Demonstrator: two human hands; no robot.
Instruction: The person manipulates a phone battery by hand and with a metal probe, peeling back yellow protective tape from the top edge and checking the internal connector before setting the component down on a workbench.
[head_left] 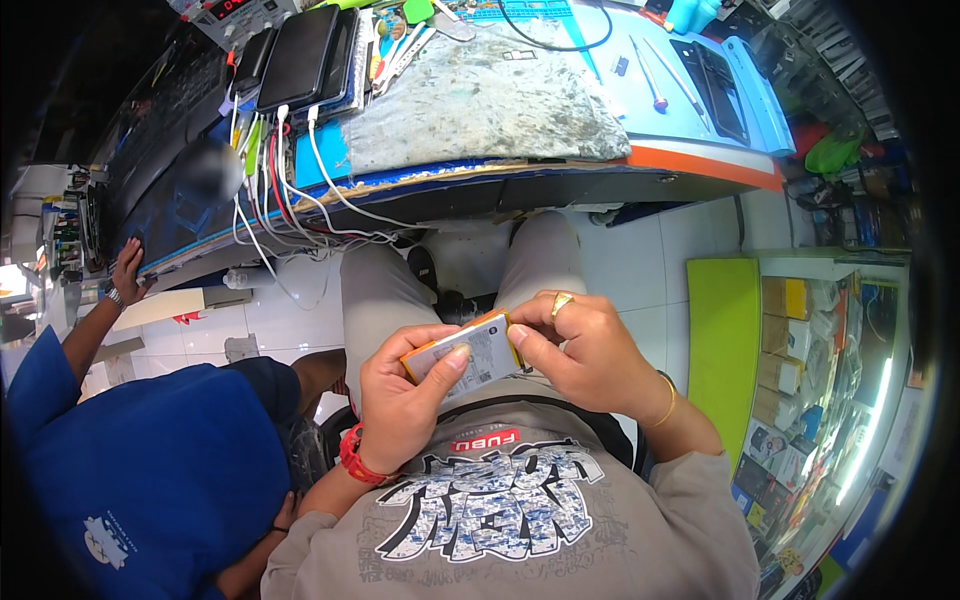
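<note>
Battery pack (468, 357), flat and silver-grey with an orange edge, was held over the lap, well clear of the table (480, 110) up ahead. It was gripped by the left hand (405, 395) from below, fingers wrapped under it and the thumb pressed flat on its face. The right hand (580, 350), a ring on one finger, was pinched onto the pack's right end, thumb and fingertips closed on the edge. So both hands were clamped on the same thing, neither one loose.

Judging by the grip, something at that right end was being picked at or peeled, maybe a tab, a sticker or a bit of adhesive, though what exactly couldn't be made out at this size. The step looked barely begun. For the next move a steady hold from the left would probably be needed while a small, careful pull was made by the right, with the pack kept flat and not bent.

Phones (300, 55) on white cables (300, 190) were left lying on the table, and a second person in a blue shirt (150, 470) was seated just to the left.
</note>
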